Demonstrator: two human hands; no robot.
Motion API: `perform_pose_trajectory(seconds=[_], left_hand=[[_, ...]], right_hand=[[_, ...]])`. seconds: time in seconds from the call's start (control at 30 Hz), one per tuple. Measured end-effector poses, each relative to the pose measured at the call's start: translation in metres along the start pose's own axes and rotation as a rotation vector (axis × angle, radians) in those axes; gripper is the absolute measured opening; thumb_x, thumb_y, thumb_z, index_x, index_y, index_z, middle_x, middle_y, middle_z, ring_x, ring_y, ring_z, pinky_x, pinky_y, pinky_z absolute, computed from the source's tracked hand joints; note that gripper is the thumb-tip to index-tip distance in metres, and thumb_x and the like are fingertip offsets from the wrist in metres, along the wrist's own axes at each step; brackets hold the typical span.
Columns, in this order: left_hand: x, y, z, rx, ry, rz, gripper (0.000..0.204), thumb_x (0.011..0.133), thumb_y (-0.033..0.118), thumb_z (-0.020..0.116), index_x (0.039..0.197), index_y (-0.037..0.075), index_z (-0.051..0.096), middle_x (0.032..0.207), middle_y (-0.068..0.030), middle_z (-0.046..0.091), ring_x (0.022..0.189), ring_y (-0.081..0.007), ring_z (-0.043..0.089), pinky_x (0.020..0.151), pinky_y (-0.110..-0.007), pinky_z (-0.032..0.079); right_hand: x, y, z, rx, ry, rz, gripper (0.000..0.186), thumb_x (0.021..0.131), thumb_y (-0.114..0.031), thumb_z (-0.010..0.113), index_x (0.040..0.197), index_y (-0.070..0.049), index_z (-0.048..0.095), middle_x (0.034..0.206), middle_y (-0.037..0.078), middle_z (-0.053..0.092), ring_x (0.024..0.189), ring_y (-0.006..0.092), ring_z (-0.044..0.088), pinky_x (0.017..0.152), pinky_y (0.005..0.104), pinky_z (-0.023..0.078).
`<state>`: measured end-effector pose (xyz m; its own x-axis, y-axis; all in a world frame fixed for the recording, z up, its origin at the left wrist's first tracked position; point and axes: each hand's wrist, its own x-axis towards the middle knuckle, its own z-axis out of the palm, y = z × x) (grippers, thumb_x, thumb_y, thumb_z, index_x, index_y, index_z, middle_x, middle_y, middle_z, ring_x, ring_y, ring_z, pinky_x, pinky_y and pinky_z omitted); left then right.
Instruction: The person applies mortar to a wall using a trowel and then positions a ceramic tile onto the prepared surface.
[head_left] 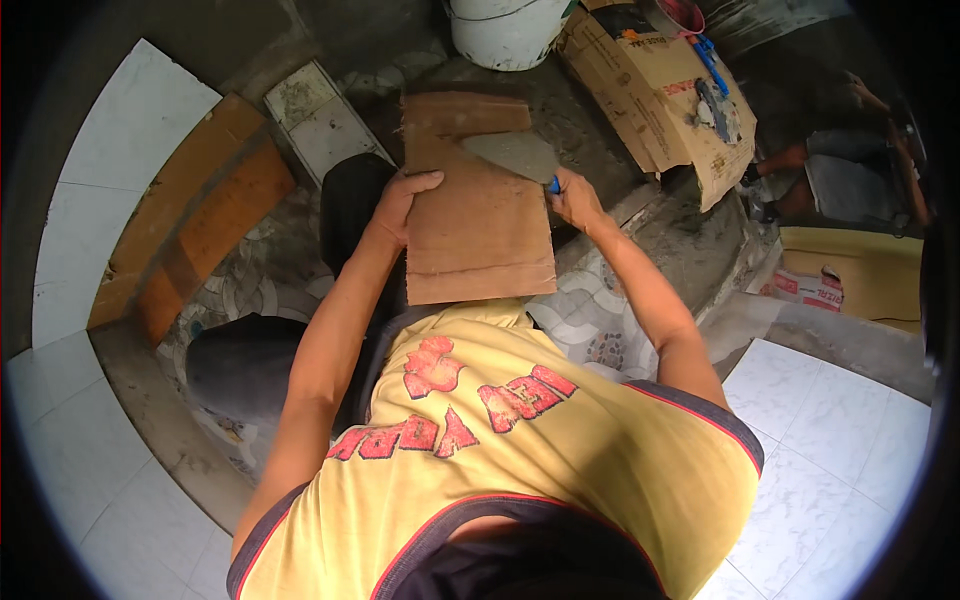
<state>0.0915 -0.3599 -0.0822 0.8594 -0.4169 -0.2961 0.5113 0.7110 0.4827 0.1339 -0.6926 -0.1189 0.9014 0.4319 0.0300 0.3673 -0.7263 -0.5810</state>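
Note:
In front of my lap stands a flat reddish-brown slab (480, 230), rather like the bare back of a floor tile, with an uneven notch in its upper right side. My left hand (405, 205) grips its left edge, thumb on the face and fingers hidden behind. My right hand (580, 203) is closed round the blue handle of a trowel (515, 156). The trowel's grey, smeared blade points left and lies across the notch, overlapping the slab's face. Whether the blade presses on the slab, I cannot tell.
A white bucket (508, 30) stands ahead. Flattened cardboard (640, 90) at the right bears a blue-handled tool (710, 65). Brown boards (215, 210) and a pale tile piece (318, 120) lie left. Another person (850, 180) sits far right, near a yellowish container (860, 250).

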Motion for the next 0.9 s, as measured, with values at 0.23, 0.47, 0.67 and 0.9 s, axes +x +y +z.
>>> perform_pose_trajectory(seconds=[0.23,0.47,0.67,0.9], left_hand=[[0.006,0.006,-0.005,0.077,0.021,-0.016,0.047,0.087,0.009,0.064,0.131,-0.003,0.056,0.117,-0.0171,0.067,0.103,-0.0286,0.069,0.089,-0.041,0.058],[0.014,0.008,-0.006,-0.068,0.078,0.003,0.046,0.087,0.009,0.065,0.129,-0.005,0.056,0.117,-0.0178,0.066,0.102,-0.0292,0.068,0.088,-0.042,0.058],[0.011,0.013,-0.007,-0.058,0.182,-0.1,0.044,0.087,0.012,0.066,0.127,-0.005,0.057,0.118,-0.0177,0.066,0.104,-0.0297,0.068,0.092,-0.043,0.057],[0.009,0.014,0.001,-0.139,0.208,-0.175,0.044,0.088,0.017,0.065,0.126,-0.006,0.058,0.114,-0.0182,0.067,0.101,-0.0289,0.069,0.092,-0.04,0.056]], right_hand=[[-0.049,0.036,0.021,0.077,0.031,0.377,0.027,0.081,-0.011,0.066,0.105,-0.002,0.06,0.091,0.027,0.065,0.093,0.0499,0.061,0.079,0.048,0.05],[-0.114,0.07,-0.007,-0.159,0.032,0.566,0.031,0.08,-0.015,0.07,0.107,-0.005,0.061,0.097,0.026,0.067,0.096,0.048,0.062,0.082,0.0508,0.049],[-0.025,-0.019,-0.09,0.547,0.121,0.53,0.028,0.075,-0.013,0.065,0.099,0.0,0.06,0.078,0.016,0.063,0.07,0.0308,0.062,0.062,0.0387,0.051],[0.016,-0.042,-0.069,0.938,-0.257,0.582,0.011,0.076,-0.008,0.065,0.079,-0.005,0.055,0.06,0.003,0.05,0.046,0.0123,0.047,0.043,0.0283,0.04]])
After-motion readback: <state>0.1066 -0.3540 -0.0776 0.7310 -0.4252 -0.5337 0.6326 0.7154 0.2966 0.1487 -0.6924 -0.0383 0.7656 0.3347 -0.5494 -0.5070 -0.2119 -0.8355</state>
